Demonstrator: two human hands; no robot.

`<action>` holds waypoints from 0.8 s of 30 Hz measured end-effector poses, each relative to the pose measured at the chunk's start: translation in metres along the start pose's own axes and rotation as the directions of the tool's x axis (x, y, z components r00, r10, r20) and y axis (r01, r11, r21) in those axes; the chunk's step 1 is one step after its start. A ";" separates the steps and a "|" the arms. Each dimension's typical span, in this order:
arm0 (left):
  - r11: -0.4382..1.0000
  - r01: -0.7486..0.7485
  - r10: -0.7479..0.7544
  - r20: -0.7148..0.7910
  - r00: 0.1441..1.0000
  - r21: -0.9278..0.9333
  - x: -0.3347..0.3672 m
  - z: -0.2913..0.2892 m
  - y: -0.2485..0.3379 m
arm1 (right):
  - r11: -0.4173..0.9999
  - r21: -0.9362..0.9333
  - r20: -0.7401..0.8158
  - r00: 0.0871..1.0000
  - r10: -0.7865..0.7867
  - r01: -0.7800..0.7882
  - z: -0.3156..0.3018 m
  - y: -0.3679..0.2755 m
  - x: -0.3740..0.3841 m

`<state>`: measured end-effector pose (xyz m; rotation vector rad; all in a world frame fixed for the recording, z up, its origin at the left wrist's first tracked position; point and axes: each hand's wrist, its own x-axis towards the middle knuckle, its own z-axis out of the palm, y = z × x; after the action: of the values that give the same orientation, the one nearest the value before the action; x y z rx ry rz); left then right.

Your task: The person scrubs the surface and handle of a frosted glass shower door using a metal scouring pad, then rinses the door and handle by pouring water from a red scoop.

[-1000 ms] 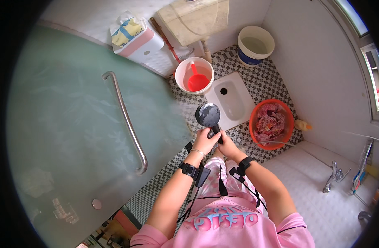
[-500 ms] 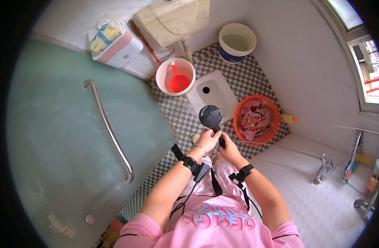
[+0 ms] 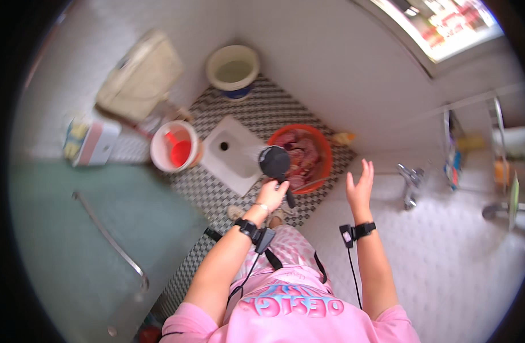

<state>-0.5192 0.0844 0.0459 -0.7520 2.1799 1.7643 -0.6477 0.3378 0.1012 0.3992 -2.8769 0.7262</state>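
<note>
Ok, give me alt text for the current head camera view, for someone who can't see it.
A person's left hand grips a black handheld shower head, while the right hand is held open and empty near a chrome tap. Beside a white squat toilet are an orange basin of pink laundry and a white bucket with a red dipper.

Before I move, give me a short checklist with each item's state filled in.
1. Left hand gripping the black shower head by its handle: ok.
2. Right hand free: ok, open and empty.
3. Metal tap, handle position: cannot tell, blurred.
4. Pink cloth inside the orange basin: ok.
5. Red dipper in the white bucket: ok.
6. View sharp: not ok, motion-blurred.
</note>
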 end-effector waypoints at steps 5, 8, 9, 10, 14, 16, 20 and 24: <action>0.983 -0.136 0.128 0.070 0.989 0.121 0.018 0.045 0.048 | 0.910 -0.255 -0.355 0.907 0.227 -0.327 -0.075 0.093 0.051; 0.985 -0.143 0.127 0.160 0.979 0.094 0.029 0.083 0.066 | 0.875 -0.290 -0.392 0.882 0.261 -0.388 -0.097 0.144 0.065; 0.979 -0.181 0.160 0.192 0.968 0.094 0.029 0.095 0.077 | 0.869 -0.290 -0.403 0.874 0.270 -0.402 -0.105 0.162 0.067; 0.971 -0.216 0.191 0.219 0.957 0.098 0.030 0.103 0.087 | 0.868 -0.310 -0.305 0.905 0.296 -0.389 -0.111 0.176 0.069; 0.983 -0.111 0.064 0.295 0.953 0.147 0.033 0.131 0.125 | 0.900 -0.314 -0.178 0.950 0.257 -0.302 -0.121 0.193 0.073; 0.979 -0.136 0.086 0.290 0.953 0.155 0.034 0.150 0.135 | 0.935 -0.301 -0.197 0.971 0.134 -0.189 -0.121 0.190 0.063; 0.978 -0.162 0.116 0.302 0.946 0.132 0.041 0.172 0.154 | 0.935 0.338 0.194 0.980 0.044 -0.109 -0.093 0.111 0.002; 0.986 -0.166 0.165 0.390 0.906 -0.032 0.043 0.203 0.180 | 0.783 0.515 0.257 0.934 0.247 -0.349 -0.073 0.085 -0.054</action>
<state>-0.6771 0.2942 0.1268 -0.1868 2.0160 1.8030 -0.6158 0.4571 0.1164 0.0522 -2.8669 1.6831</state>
